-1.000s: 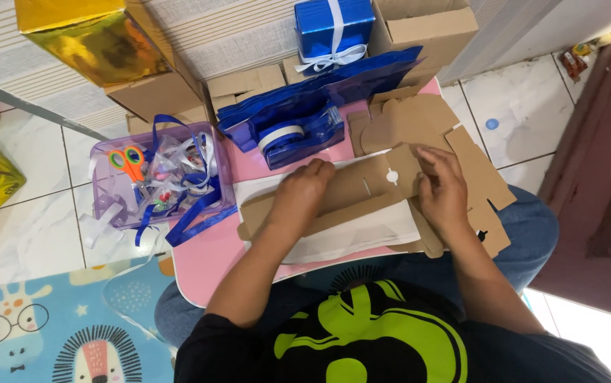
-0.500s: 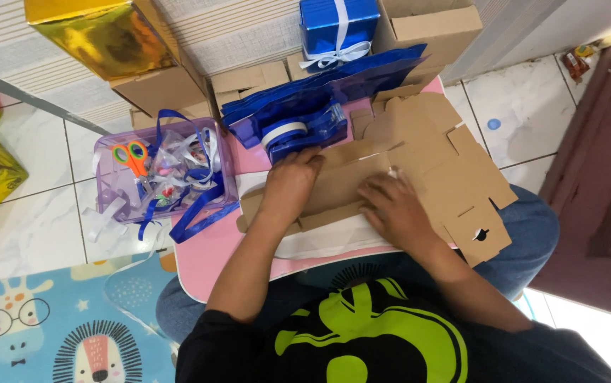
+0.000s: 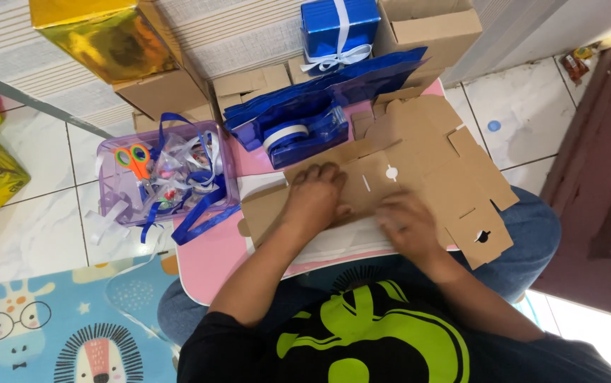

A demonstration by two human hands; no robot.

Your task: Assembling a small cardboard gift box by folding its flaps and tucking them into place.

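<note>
Pressing flat on the cardboard (image 3: 419,152), both hands lay palm down w/ nothing pinched. Left hand (image 3: 314,198) had its fingers (image 3: 327,174) spread over the folded strip; right hand (image 3: 406,225) was blurred, fingers approx. together, on the sheet's near edge. Cardboard lay unfolded on the pink counter (image 3: 213,248), under & beyond the fingers. Tape dispenser (image 3: 298,135) sat just beyond the left fingers; a purple tub (image 3: 110,202) w/ scissors (image 3: 135,159) & ribbon (image 3: 199,206) was to their left.
</note>
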